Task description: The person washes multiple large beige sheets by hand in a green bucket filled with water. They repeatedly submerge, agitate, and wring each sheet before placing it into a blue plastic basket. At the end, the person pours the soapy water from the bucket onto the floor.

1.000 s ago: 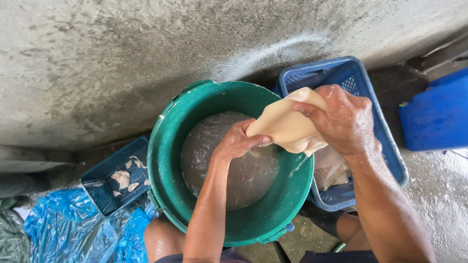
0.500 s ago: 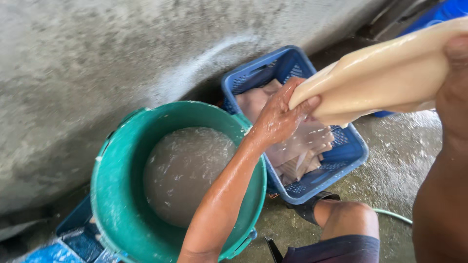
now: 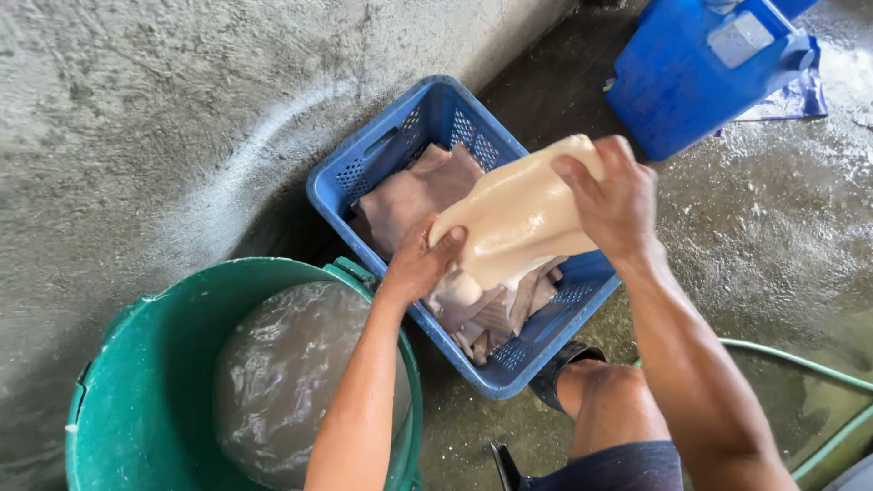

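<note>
Head view is looking down at both hands holding a pale, wet, cream-coloured squid body over a blue plastic crate. The right hand is gripping its upper end, fingers curled and clamped over the top edge. The left hand is grasping the lower end, its fingers closed on the flesh just above the pile in the crate. The squid body is hanging tilted between the two hands, its lower tip touching or almost touching the pinkish-brown pieces lying in the crate. Just beside the crate, at the lower left, a green bucket is sitting full of cloudy water. A blue container is standing well apart at the upper right on the wet concrete floor. A green hose is curving along the floor at the lower right.
</note>
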